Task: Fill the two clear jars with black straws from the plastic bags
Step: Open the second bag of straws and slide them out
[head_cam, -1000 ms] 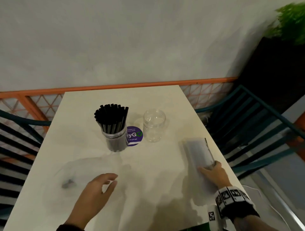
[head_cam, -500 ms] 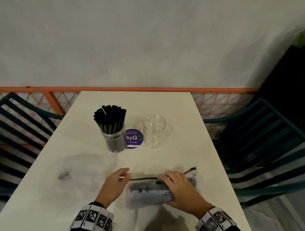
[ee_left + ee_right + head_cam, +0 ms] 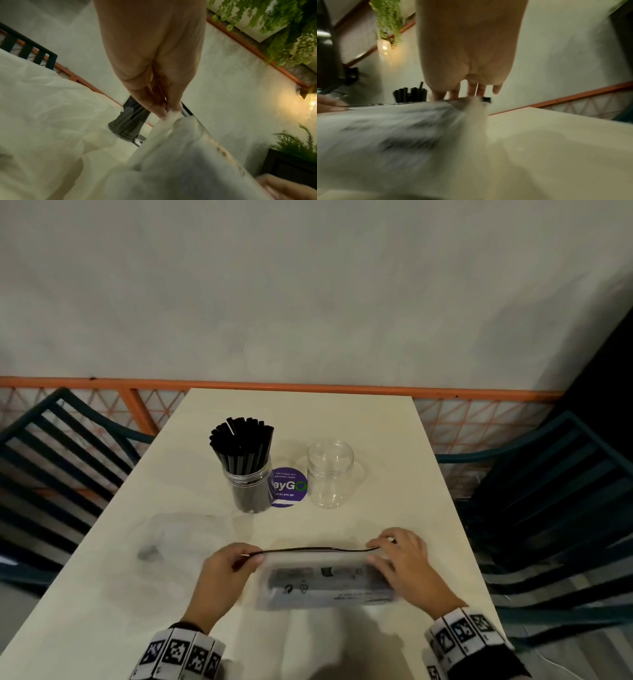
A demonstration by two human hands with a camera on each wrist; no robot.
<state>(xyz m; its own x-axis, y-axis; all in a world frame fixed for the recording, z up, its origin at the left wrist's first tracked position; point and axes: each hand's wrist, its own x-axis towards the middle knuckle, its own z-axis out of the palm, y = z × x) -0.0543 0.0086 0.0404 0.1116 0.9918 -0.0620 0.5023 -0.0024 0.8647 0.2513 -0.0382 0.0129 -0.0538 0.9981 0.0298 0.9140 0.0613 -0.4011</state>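
A clear jar (image 3: 249, 487) packed with black straws (image 3: 242, 445) stands mid-table. To its right stands a second clear jar (image 3: 330, 472) with nothing in it. Near the front edge a plastic bag of straws (image 3: 325, 577) lies sideways, its dark top strip facing the jars. My left hand (image 3: 253, 558) pinches the bag's left top corner, and in the left wrist view my left hand (image 3: 167, 112) shows thumb and finger pressed on the bag (image 3: 180, 155). My right hand (image 3: 382, 549) pinches the right top corner; the right wrist view shows that hand (image 3: 471, 94) holding the blurred bag (image 3: 393, 128).
A flat clear plastic bag (image 3: 171, 539) lies crumpled at the table's left. A purple round sticker (image 3: 289, 487) sits between the jars. Dark green slatted chairs (image 3: 555, 508) flank the cream table (image 3: 394, 440). An orange rail (image 3: 308, 383) runs along the wall behind.
The right hand brought the bag from the table's right edge to the front centre. The left hand came over and took its left corner, and both hands now hold the top strip.
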